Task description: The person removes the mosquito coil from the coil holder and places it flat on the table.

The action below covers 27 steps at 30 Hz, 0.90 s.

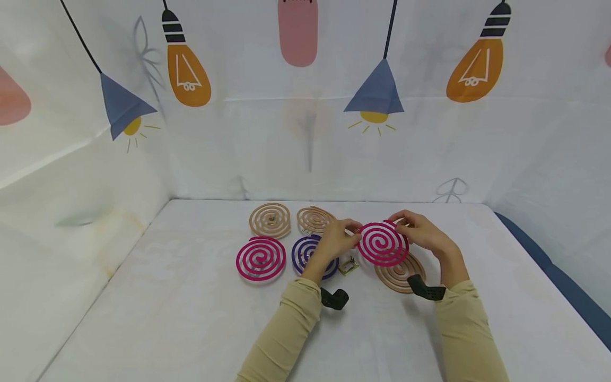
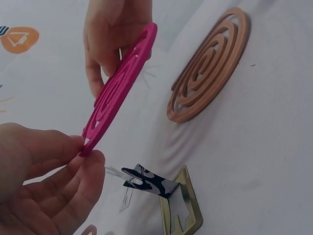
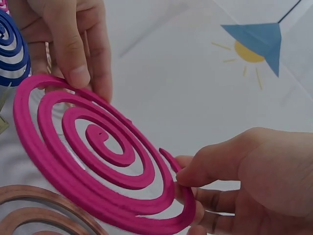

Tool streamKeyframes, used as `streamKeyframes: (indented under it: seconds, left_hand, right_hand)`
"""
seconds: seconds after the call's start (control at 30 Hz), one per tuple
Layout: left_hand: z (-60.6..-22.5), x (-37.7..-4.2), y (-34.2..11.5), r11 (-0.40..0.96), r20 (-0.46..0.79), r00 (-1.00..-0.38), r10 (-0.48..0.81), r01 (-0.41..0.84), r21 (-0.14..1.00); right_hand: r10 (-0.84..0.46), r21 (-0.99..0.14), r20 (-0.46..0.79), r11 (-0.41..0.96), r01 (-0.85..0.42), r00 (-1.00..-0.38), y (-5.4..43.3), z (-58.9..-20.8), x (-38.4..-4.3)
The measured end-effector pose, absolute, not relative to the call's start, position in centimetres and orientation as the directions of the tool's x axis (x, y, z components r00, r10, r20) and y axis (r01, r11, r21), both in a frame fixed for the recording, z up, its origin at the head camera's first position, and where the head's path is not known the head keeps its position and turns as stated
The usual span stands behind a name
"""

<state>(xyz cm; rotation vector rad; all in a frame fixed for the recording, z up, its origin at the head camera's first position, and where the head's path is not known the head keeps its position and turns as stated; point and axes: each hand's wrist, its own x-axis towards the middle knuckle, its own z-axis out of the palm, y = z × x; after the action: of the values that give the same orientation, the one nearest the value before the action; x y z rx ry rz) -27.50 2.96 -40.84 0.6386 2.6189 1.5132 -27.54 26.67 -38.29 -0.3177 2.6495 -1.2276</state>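
Above the table, both hands hold a pink mosquito coil (image 2: 123,94) by its rim, face toward the head camera. My left hand (image 1: 335,239) pinches the coil's left edge between thumb and fingers. On the opposite side, the right hand (image 1: 425,233) pinches the rim near the coil's loose outer end, as the right wrist view shows. Beneath it a tan coil (image 2: 234,73) lies on the table, partly covered in the head view. A small folded metal coil stand (image 2: 194,208), with a raised patterned tab, sits below the left hand.
Left of the hands lie another pink coil (image 1: 260,259) and a blue coil (image 1: 295,255), the latter partly behind the left forearm. Farther back are two tan coils, one at left (image 1: 260,229) and one at right (image 1: 305,225). A printed white sheet (image 1: 267,148) hangs behind the table.
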Motion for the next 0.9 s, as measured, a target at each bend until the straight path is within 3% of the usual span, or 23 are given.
streamKeyframes:
  seconds: [0.47,0.9]
  left_hand:
    - [-41.2,-27.6,3.4,0.515,0.158,-0.905,0.396,0.361,0.777]
    - [-41.3,-27.4,3.6,0.502,0.091,-0.898,0.43,0.322,0.803]
  right_hand:
    - [-0.291,-0.733,-0.096,0.668,-0.13,-0.952,27.6,-38.6,-27.9]
    - [-0.291,-0.731,-0.106,0.671,-0.124,-0.951,27.9,-38.9,-27.4]
